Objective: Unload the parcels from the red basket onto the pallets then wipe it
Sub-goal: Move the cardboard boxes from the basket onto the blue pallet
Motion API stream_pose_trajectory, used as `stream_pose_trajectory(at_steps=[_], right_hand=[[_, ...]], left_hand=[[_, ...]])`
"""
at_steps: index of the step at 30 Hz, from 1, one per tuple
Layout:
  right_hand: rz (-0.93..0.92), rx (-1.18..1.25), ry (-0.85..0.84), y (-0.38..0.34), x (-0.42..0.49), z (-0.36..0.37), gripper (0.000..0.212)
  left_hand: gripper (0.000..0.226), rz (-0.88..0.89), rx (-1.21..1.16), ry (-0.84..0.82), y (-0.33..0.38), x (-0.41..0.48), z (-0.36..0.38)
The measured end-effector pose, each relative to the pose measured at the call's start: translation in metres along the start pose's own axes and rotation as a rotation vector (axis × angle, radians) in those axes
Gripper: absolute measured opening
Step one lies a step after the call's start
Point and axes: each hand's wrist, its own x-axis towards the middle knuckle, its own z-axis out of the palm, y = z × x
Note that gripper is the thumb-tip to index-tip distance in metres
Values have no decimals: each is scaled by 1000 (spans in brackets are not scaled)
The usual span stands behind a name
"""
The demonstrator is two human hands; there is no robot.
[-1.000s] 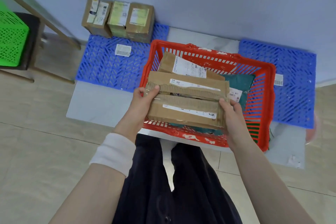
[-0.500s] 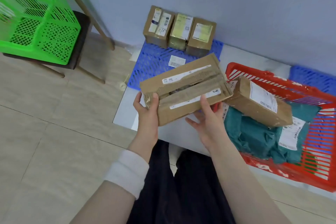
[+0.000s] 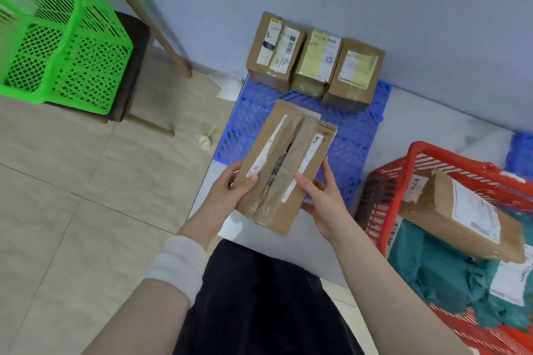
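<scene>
I hold a flat brown cardboard parcel [image 3: 284, 164] with torn tape lengthwise over the near edge of the blue pallet [image 3: 354, 135]. My left hand [image 3: 233, 190] grips its left near corner; my right hand [image 3: 323, 199] supports its right side from below. Three brown boxes [image 3: 314, 63] stand in a row at the pallet's far edge against the wall. The red basket [image 3: 383, 181] is at the right, with another brown labelled parcel [image 3: 461, 216] lying on teal bagged parcels [image 3: 438, 274].
A green plastic basket [image 3: 57, 46] rests on a dark stool [image 3: 135, 66] at the left. A wooden leg [image 3: 153, 17] leans by the wall. A small white object [image 3: 204, 141] lies on the tile floor beside the pallet. A second blue pallet [image 3: 522, 153] shows at far right.
The parcel has been lifted out of the red basket, carried left and turned lengthwise over the blue pallet. My view has swung left, so the basket sits at the right.
</scene>
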Motion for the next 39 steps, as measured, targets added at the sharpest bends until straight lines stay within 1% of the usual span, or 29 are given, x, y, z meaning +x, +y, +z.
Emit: stream_pose_trajectory(at_steps=[1,4,7,8,11,13,19,23,25,27,28,30,34,39], right_hand=[[2,-26,-3,1,13,7,82],[-8,-144,-6,3,53,28,75],[-53,-259,22,5,99,43,45],[-70,-299,36,5,113,48,42],[-104,-352,69,9,150,61,49],[-105,-317,97,12,166,70,55],[-99,-274,153,18,183,83,60],[-67,-327,144,13,181,85,57],[-31,-358,127,6,176,84,56],[3,-386,149,-2,166,80,67],[7,-411,167,-7,158,77,72],[-28,-458,199,-19,137,69,73],[-158,-606,267,-40,84,40,65],[-319,-826,357,-52,16,-16,56]], left_hand=[[50,-8,6,3,-1,12,-2],[46,-27,-26,84,-3,51,-11],[46,-13,-16,132,-7,96,-19],[46,-5,5,139,-9,112,-23],[44,34,66,150,-9,155,-34],[45,79,127,152,-6,174,-41],[41,118,256,121,-6,197,-48],[46,87,347,147,-1,196,-42],[55,100,430,177,6,190,-36],[61,146,579,248,18,181,-27],[60,166,634,297,24,175,-23],[56,244,697,342,38,157,-12],[51,353,838,283,59,114,23],[46,526,968,175,73,53,91]])
